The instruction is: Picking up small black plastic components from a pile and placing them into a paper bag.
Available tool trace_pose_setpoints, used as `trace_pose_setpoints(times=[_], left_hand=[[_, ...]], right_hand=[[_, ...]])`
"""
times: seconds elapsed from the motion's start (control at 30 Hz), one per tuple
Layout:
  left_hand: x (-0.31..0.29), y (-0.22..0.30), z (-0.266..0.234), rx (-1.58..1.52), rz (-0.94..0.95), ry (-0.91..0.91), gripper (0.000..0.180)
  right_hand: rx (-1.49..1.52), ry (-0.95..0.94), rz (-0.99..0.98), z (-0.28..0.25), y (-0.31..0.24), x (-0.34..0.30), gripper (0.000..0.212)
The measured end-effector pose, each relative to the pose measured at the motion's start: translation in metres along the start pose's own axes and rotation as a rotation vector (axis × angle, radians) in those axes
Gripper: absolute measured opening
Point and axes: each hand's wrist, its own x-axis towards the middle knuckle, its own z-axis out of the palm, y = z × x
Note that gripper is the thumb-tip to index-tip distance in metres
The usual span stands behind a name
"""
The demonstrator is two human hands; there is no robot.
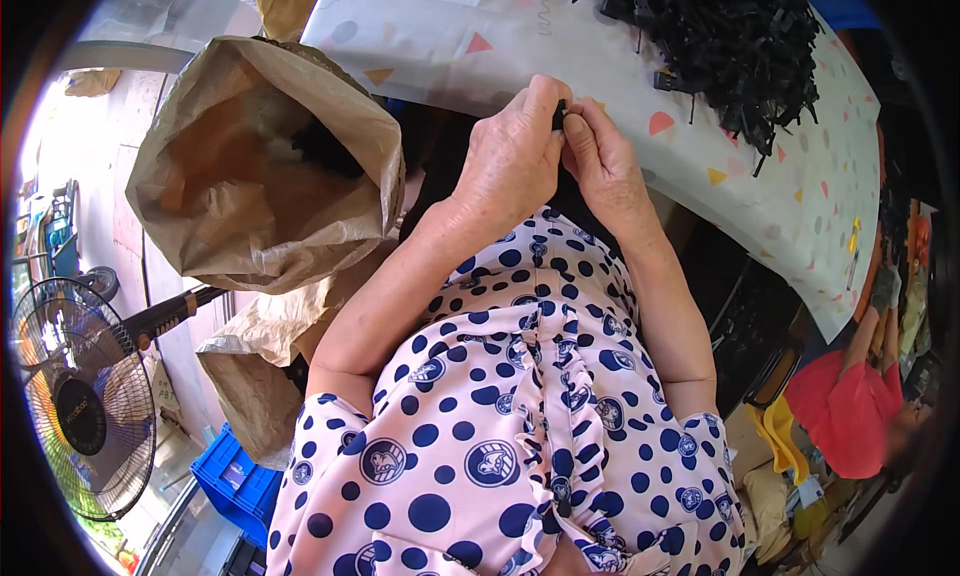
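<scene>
Both hands meet in front of my chest, by the near edge of the table. My left hand is closed, its fingertips pinching a small black plastic piece. Thumb and fingers of my right hand press on the same piece from the other side. Most of the piece is hidden by the fingers. Farther right on the table lies a large heap of similar-looking black plastic parts, some with thin stems. To the left of my hands a brown woven sack gapes wide, with dark pieces inside.
A white cloth with coloured shapes covers the table. Another brown sack lies below the first. At left stand a black fan and a blue crate. Far right, a person in red is nearby.
</scene>
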Motion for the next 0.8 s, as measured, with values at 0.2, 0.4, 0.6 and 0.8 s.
trace_pose_setpoints(times=[0.2, 0.4, 0.6, 0.8], left_hand=[[0.007, 0.003, 0.007, -0.058, -0.027, -0.022, 0.028], [0.014, 0.012, -0.015, -1.140, -0.353, -0.125, 0.021], [0.009, 0.006, -0.015, -1.367, -0.442, -0.255, 0.041], [0.006, 0.010, -0.013, -1.238, -0.420, -0.475, 0.041]], right_hand=[[0.149, -0.035, -0.053, -0.015, 0.003, 0.001, 0.025], [0.360, -0.064, 0.000, -0.030, 0.003, -0.001, 0.024], [0.523, -0.033, -0.103, -0.037, 0.011, -0.003, 0.024], [0.759, -0.217, 0.029, -0.042, 0.003, -0.001, 0.022]])
